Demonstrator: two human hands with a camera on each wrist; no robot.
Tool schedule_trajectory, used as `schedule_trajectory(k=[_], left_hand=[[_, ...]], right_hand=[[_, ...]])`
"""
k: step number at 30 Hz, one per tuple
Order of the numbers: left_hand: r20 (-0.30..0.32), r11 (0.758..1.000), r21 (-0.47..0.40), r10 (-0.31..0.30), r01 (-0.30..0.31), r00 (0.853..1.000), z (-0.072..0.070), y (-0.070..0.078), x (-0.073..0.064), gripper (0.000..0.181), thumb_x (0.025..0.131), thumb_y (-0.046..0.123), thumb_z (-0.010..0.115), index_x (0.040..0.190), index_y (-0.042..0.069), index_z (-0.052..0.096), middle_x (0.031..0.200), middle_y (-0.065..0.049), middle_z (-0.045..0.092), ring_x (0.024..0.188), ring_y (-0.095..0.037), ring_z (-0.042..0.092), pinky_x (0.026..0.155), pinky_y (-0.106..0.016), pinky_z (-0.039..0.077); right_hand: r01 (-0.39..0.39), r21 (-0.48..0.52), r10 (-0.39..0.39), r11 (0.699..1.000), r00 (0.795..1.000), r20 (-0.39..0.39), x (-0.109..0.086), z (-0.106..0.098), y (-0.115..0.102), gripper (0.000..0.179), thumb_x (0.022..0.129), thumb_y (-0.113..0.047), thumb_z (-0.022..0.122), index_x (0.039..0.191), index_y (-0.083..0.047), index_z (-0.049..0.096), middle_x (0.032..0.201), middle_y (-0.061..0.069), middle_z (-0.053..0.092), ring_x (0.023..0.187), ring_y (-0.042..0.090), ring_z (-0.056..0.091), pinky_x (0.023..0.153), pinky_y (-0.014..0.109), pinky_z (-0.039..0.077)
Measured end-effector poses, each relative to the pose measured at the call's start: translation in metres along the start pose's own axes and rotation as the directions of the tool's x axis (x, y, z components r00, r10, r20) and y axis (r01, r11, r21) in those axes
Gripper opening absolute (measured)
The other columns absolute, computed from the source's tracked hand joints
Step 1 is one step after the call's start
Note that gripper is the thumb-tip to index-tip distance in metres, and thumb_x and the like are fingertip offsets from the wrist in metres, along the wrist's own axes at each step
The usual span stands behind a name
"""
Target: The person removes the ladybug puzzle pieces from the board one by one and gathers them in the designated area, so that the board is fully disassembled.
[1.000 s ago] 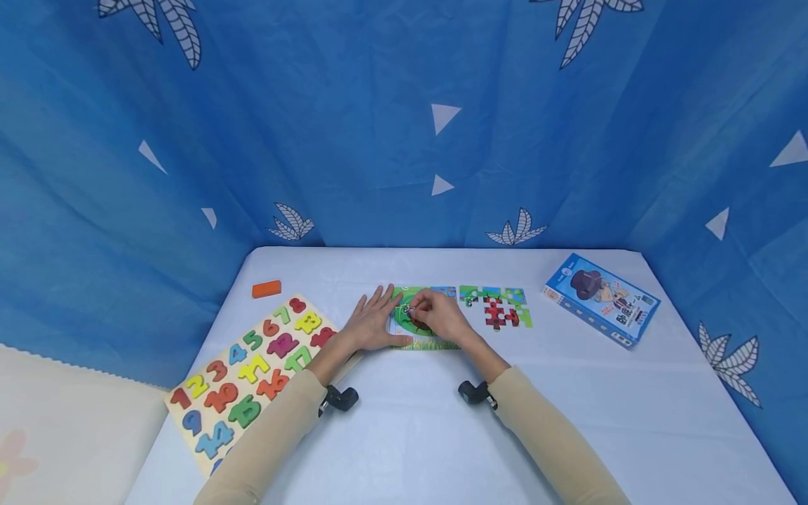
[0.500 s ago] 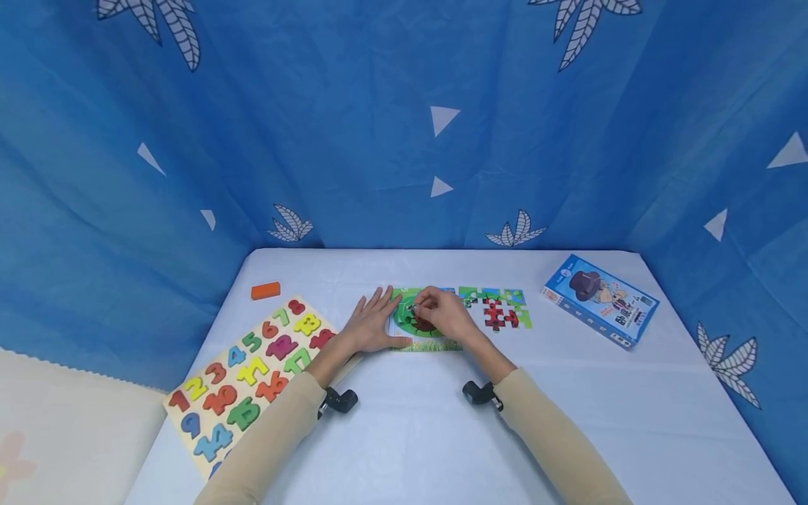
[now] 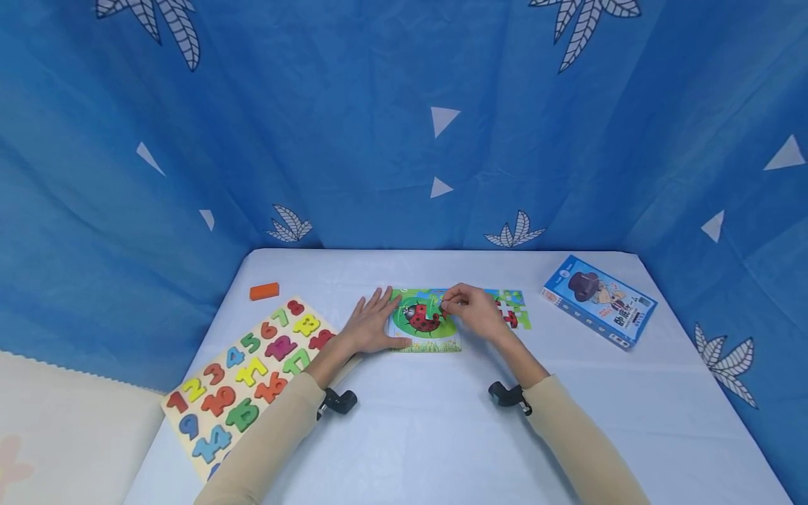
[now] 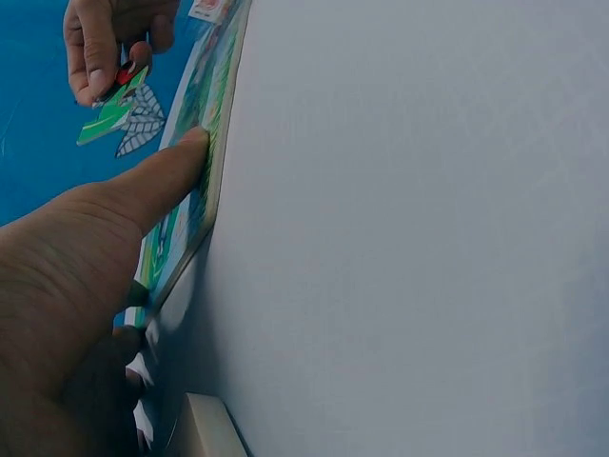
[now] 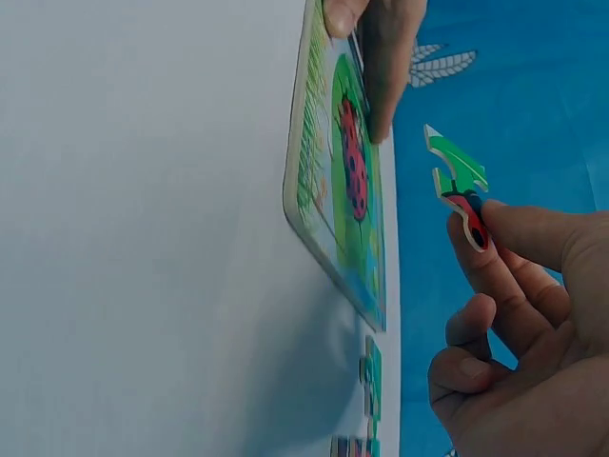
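A jigsaw board (image 3: pixel 435 344) with a red ladybug picture lies on the table. My left hand (image 3: pixel 368 328) rests at its left end, fingers spread, with the thumb (image 4: pixel 171 181) along the front edge in the left wrist view. Thumb and fingers of my right hand (image 3: pixel 477 312) pinch a puzzle piece (image 5: pixel 461 176), green with a red and black part. The right wrist view shows this piece held up in the air, apart from the board. Joined puzzle pieces (image 3: pixel 514 300) lie just right of the board, partly hidden by my right hand.
A wooden number board (image 3: pixel 252 372) with coloured numerals lies at the left, partly under my left forearm. Behind it is an orange block (image 3: pixel 264 291). A blue box (image 3: pixel 600 300) lies at the back right. Blue curtains (image 3: pixel 404 126) surround the table (image 3: pixel 416 435).
My right hand has moved right and lifted from the board's middle to above its right end, with the piece in it. The ladybug picture is uncovered. My left hand has stayed in place.
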State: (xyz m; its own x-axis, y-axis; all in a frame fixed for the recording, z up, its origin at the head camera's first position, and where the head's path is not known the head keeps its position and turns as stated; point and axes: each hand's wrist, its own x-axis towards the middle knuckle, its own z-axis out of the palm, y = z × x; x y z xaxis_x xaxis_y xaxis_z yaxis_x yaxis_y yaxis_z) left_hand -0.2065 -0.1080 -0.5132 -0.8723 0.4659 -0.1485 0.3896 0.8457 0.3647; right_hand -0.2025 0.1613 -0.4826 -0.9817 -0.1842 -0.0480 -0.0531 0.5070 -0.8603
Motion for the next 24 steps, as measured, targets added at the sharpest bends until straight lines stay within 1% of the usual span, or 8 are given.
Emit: schedule_trajectory(k=[5,8,11,14,17,24], left_hand=[[-0.006,1.000,-0.008,0.010,-0.010,1.000,0.001,-0.001,0.000,0.109,0.081,0.075,0.064,0.163,0.017,0.019,0.170,-0.008,0.005,0.156,-0.031,-0.001,0.123,-0.057,0.002],[-0.004,1.000,-0.012,0.011,-0.011,1.000,0.001,-0.001,0.000,0.110,0.081,0.075,0.063,0.163,0.017,0.018,0.170,-0.008,0.004,0.156,-0.030,-0.001,0.123,-0.057,0.001],[-0.001,1.000,-0.010,0.009,-0.009,1.000,0.000,-0.001,0.000,0.110,0.081,0.076,0.062,0.163,0.018,0.017,0.170,-0.008,0.004,0.156,-0.030,-0.001,0.123,-0.056,0.001],[-0.004,1.000,-0.016,0.010,-0.010,1.000,0.000,-0.001,0.000,0.109,0.081,0.075,0.063,0.163,0.018,0.018,0.170,-0.008,0.004,0.156,-0.030,-0.001,0.123,-0.056,0.001],[-0.004,1.000,-0.009,0.009,-0.009,1.000,0.000,-0.001,0.000,0.109,0.082,0.075,0.063,0.163,0.017,0.018,0.170,-0.008,0.004,0.156,-0.030,-0.001,0.123,-0.056,0.001],[-0.002,1.000,0.001,0.010,-0.010,1.000,0.002,-0.002,0.001,0.109,0.082,0.075,0.062,0.163,0.017,0.018,0.170,-0.008,0.004,0.156,-0.029,-0.002,0.123,-0.056,0.001]], right_hand=[[-0.020,-0.031,0.020,0.999,1.000,-0.017,-0.004,-0.015,0.008,0.011,0.095,-0.024,0.071,0.101,-0.014,0.070,0.091,0.001,0.073,0.090,0.029,0.067,0.070,0.035,0.048],[-0.031,-0.047,0.030,0.998,0.999,-0.023,-0.006,-0.024,0.013,0.012,0.096,-0.024,0.070,0.101,-0.014,0.070,0.091,0.002,0.074,0.082,0.031,0.064,0.065,0.034,0.048],[-0.052,-0.058,0.052,0.997,0.999,-0.017,-0.007,-0.032,0.019,0.014,0.097,-0.024,0.068,0.104,-0.012,0.069,0.092,0.004,0.074,0.077,0.032,0.063,0.061,0.034,0.049],[-0.069,-0.068,0.069,0.995,0.998,-0.015,-0.006,-0.038,0.026,0.018,0.098,-0.024,0.067,0.110,-0.010,0.069,0.095,0.006,0.074,0.079,0.030,0.064,0.061,0.037,0.051],[-0.082,-0.084,0.081,0.993,0.997,-0.018,-0.004,-0.042,0.032,0.020,0.099,-0.023,0.066,0.112,-0.009,0.069,0.096,0.006,0.074,0.083,0.026,0.066,0.065,0.037,0.054],[-0.107,-0.114,0.105,0.988,0.994,-0.024,-0.001,-0.042,0.043,0.014,0.098,-0.020,0.065,0.106,-0.010,0.072,0.092,0.006,0.073,0.079,0.021,0.066,0.065,0.034,0.055]])
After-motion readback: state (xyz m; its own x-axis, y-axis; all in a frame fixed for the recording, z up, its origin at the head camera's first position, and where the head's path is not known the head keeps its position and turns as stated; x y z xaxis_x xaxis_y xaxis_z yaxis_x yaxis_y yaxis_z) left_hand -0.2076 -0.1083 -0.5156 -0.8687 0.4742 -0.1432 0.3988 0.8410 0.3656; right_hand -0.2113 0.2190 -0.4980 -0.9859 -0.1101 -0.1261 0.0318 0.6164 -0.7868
